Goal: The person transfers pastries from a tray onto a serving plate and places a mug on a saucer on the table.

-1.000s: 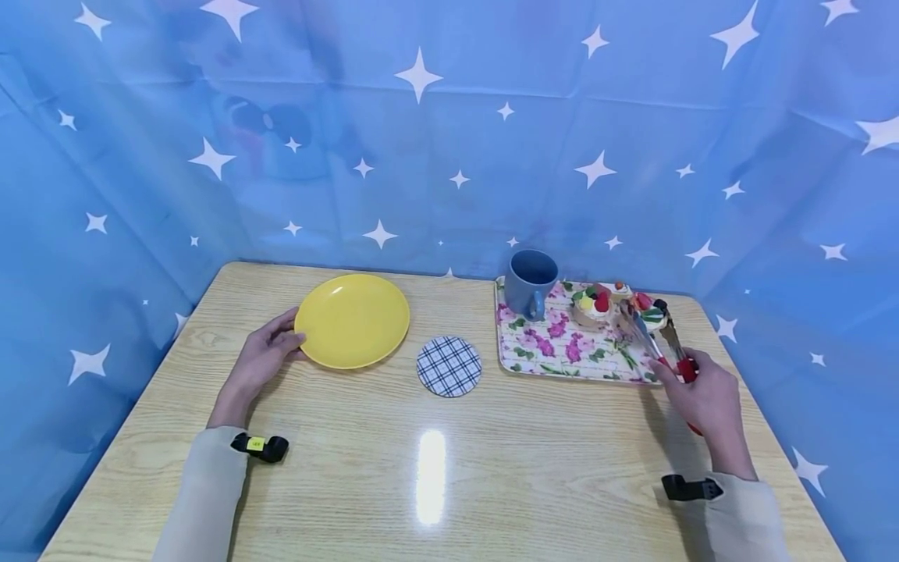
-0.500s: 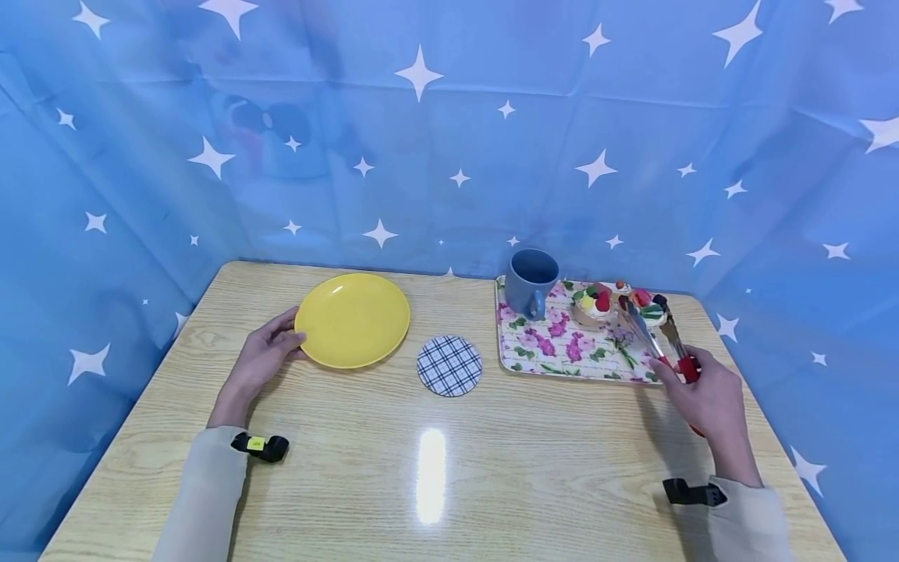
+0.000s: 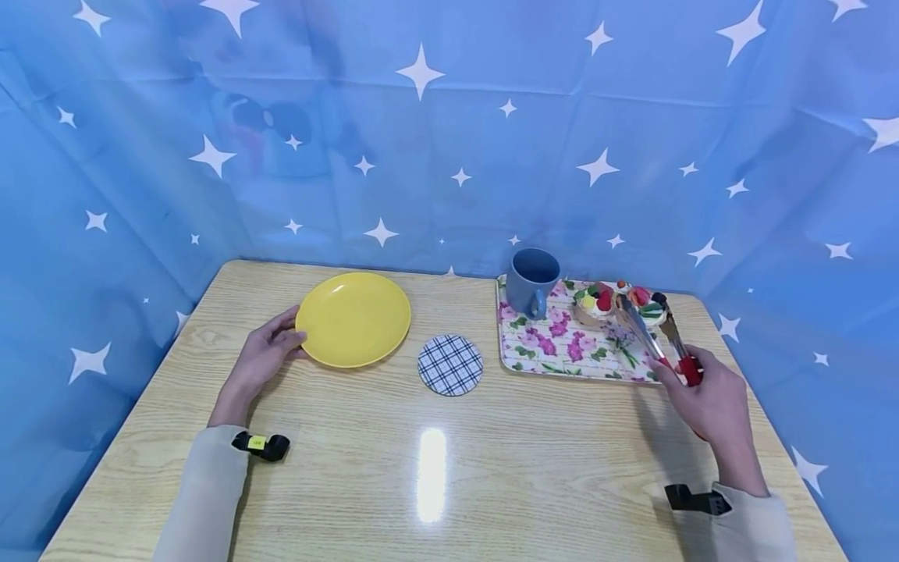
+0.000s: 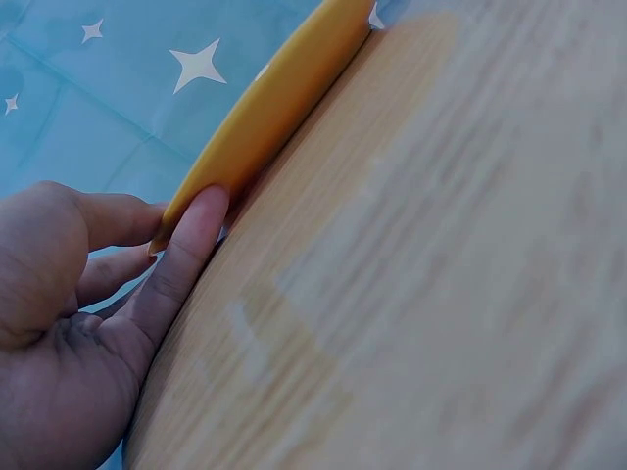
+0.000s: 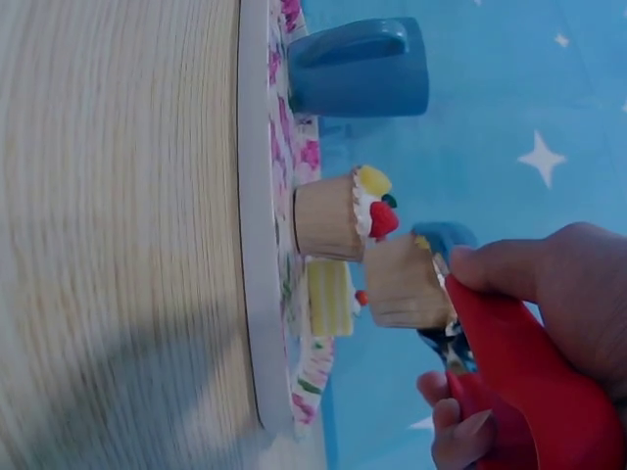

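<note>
My left hand pinches the near left rim of a yellow plate, with the thumb and fingers on the edge in the left wrist view. Over on the right, my right hand holds red-handled metal tongs. Between the tongs' arms is a fruit-topped cupcake, raised off the floral tray. A second cupcake, topped with a strawberry and yellow fruit, stands on the tray. Beside it is a small yellow layered cake slice, mostly hidden in the head view.
A blue mug stands at the tray's back left corner. A round checked coaster lies between the plate and the tray. Behind the wooden table hangs a blue curtain with white stars.
My right hand and the tongs have shifted slightly to the right with the cupcake in them, and the cake slice behind shows a little more. My left hand and the plate have stayed put.
</note>
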Demonstrator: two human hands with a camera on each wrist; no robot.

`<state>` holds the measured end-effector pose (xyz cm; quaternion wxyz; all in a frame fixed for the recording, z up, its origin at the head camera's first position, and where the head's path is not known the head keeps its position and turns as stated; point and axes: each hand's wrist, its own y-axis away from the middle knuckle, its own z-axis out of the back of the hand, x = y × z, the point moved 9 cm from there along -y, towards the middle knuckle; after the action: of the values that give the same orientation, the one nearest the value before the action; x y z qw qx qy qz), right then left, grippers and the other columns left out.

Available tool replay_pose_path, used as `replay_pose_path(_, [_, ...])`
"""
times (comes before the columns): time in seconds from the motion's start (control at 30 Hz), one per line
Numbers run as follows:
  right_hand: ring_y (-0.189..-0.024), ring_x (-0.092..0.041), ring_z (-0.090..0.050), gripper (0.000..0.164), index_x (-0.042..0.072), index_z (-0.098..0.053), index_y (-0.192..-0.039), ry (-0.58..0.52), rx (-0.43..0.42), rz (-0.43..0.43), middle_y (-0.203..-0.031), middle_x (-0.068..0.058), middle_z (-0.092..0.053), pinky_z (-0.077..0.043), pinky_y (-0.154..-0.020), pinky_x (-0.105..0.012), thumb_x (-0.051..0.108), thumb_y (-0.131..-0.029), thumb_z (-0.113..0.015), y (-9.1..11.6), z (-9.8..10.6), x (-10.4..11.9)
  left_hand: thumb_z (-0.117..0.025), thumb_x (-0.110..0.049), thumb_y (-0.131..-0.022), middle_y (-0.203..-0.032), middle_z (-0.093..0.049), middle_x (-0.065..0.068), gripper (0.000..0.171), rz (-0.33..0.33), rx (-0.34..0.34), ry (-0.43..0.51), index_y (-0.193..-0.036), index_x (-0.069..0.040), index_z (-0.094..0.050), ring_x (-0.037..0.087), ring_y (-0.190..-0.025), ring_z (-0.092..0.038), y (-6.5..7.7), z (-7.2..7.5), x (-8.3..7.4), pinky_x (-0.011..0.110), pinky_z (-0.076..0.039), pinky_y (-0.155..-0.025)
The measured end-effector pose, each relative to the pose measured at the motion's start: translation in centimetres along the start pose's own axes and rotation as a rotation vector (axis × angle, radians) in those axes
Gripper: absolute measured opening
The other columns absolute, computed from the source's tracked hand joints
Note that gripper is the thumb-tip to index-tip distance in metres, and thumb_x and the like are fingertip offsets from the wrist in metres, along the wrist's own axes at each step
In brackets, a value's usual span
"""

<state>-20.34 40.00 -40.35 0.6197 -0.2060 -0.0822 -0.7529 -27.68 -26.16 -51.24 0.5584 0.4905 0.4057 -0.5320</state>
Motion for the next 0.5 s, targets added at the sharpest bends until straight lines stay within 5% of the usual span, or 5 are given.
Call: replay_pose_path(0.5, [-0.078,-0.029,-0.051,0.074,-0.007,-0.049,-0.145,-0.011,-0.01,0.033,-0.103,-0.029,-0.062,-0.036,-0.052,-0.025,0.049,-0.1,-0.062,0.9,0.5,1.8,-0.059,-0.023,-0.106,-0.149,-0.043,0.018,0.066,0.012,0.002,0.012,-0.164,-0.017,-0.028,-0.001,-0.102,-0.065,0.0,0.0,0.0,0.023,-0.065,-0.089])
